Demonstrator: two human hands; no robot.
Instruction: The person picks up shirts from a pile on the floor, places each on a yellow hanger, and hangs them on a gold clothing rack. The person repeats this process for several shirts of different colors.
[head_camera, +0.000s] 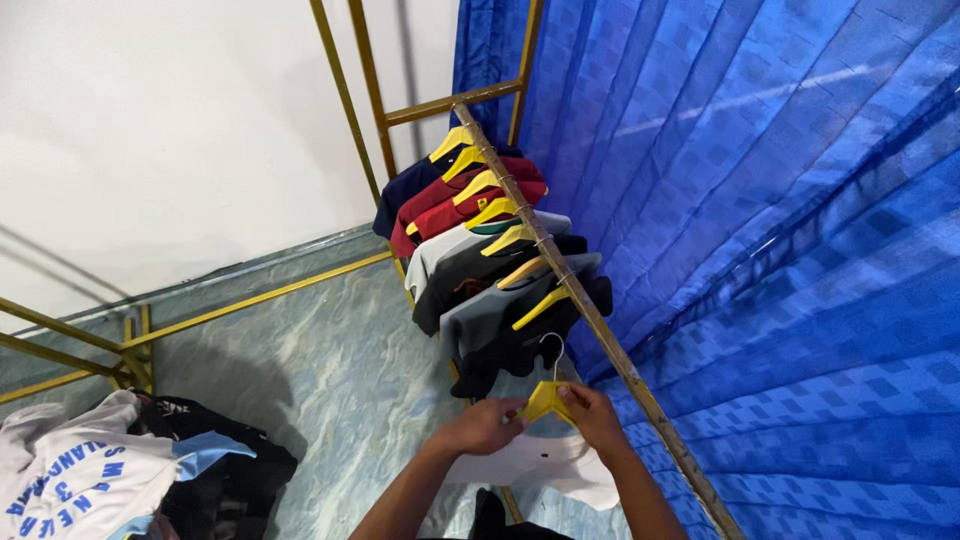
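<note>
1. Nearest the camera, the left hand (487, 425) and the right hand (592, 415) meet over a yellow plastic clothes hanger with a thin metal hook (546, 398).
2. The left hand's fingers are closed on the hanger's left arm; the right hand's fingers are closed on its right arm, so both hands grip the same hanger.
3. The hanger sits between the two hands, just beside the near stretch of the brown wooden hanging rail (590, 320), its hook rising close to the rail; I cannot tell whether the hook touches it.
4. A white cloth garment (540, 465) hangs below the hanger and the hands, against both forearms.
5. To the lower left, well apart from the hands, a heap of loose clothes, white with blue print over black (110, 470), lies on the grey-blue marbled floor (320, 370).
6. Farther along the rail, a row of shirts in black, grey, red and navy (480, 260) hangs on more yellow hangers, packed side by side.
7. A pleated blue curtain (780, 250) fills the right side behind the rail.
8. Farthest off, a gold metal frame (350, 100) stands against a plain white wall (170, 130).
</note>
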